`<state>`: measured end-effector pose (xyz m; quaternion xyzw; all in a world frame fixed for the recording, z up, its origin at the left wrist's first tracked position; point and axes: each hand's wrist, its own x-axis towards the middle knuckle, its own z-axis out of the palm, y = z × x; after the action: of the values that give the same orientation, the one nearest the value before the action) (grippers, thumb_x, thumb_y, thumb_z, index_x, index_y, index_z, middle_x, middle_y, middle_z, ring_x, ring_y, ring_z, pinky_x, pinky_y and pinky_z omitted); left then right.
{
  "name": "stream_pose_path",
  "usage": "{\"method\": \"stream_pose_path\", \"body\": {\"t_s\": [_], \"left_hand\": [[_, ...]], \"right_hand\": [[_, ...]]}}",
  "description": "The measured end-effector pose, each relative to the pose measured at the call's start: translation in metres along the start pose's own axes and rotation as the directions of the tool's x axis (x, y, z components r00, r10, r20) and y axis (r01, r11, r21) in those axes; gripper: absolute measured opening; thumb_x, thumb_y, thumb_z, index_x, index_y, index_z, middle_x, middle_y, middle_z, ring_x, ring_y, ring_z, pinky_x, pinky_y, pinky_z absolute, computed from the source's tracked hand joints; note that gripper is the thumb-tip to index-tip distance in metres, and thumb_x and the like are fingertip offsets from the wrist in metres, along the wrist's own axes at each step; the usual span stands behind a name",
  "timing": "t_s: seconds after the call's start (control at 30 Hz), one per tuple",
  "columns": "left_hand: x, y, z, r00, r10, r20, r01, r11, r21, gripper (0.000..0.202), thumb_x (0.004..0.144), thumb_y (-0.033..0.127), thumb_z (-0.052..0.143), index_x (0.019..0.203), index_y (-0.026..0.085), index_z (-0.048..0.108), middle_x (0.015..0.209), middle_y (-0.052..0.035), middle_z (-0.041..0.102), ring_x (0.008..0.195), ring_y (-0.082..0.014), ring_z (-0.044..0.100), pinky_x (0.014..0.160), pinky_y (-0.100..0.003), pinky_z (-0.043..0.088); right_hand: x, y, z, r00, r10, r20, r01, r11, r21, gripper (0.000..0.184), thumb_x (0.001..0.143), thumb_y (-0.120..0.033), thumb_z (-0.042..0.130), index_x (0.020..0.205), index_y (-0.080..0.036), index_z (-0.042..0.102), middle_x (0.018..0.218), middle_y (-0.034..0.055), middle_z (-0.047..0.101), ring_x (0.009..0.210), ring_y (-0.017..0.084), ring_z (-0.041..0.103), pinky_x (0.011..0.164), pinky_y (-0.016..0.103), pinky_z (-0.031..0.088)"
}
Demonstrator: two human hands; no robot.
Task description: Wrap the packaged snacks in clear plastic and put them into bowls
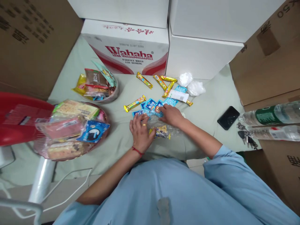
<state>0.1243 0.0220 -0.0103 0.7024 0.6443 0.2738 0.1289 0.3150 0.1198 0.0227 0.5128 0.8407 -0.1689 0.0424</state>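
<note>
Several small blue snack packets [150, 104] lie in a cluster at the middle of the cloth-covered surface. Just in front of them is a crumpled clear plastic bag [174, 128], and a yellow-and-purple snack packet [162, 132] shows at it. My left hand [141, 132] rests at the near left of the cluster, fingers apart, touching the bag and the lower blue packets. With curled fingers my right hand [171, 115] grips at a blue packet on the right side of the cluster; its fingertips are partly hidden.
Yellow-wrapped sticks [144, 80] lie beyond, with crumpled white plastic [195, 88] at right. Two snack-filled baskets, one round [106, 100] and one pink-rimmed [77, 157], stand left. A phone [228, 117], keys [246, 136] and bottles [276, 114] lie right. A Wahaha carton [131, 51] stands behind.
</note>
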Motion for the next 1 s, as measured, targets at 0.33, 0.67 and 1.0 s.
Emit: {"method": "stream_pose_path", "body": {"t_s": [0.33,0.67,1.0], "left_hand": [[0.000,0.000,0.001,0.993,-0.110,0.048,0.110,0.994,-0.010,0.093,0.079,0.040,0.076,0.160,0.022,0.034,0.170,-0.0209,0.031,0.161,-0.0419,0.017,0.127,-0.067,0.010],[0.005,-0.037,-0.011,0.978,-0.021,0.210,0.047,0.992,-0.121,0.090,0.074,0.051,0.081,0.152,0.021,0.048,0.157,-0.0210,0.048,0.145,-0.0413,0.045,0.120,-0.060,0.035],[-0.012,-0.060,-0.068,0.904,0.183,0.385,0.056,0.844,-0.533,0.020,0.086,0.026,0.059,0.075,0.023,0.075,0.120,-0.0098,0.071,0.109,-0.0250,0.068,0.097,-0.042,0.057]], "right_hand": [[0.000,-0.006,-0.020,0.960,-0.277,-0.031,0.279,0.951,0.133,0.015,0.093,-0.018,0.060,0.102,-0.014,0.072,0.117,0.0134,0.068,0.108,0.025,0.059,0.092,0.032,0.040],[-0.079,-0.031,0.012,0.904,-0.403,0.141,0.380,0.911,0.160,0.040,0.106,-0.020,0.048,0.139,-0.035,0.066,0.109,0.0059,0.066,0.090,0.020,0.058,0.072,0.028,0.040],[-0.085,-0.035,0.018,0.939,-0.342,0.040,0.326,0.919,0.221,0.033,0.106,-0.034,0.055,0.136,-0.031,0.067,0.112,0.0085,0.064,0.091,0.021,0.056,0.074,0.030,0.040]]}}
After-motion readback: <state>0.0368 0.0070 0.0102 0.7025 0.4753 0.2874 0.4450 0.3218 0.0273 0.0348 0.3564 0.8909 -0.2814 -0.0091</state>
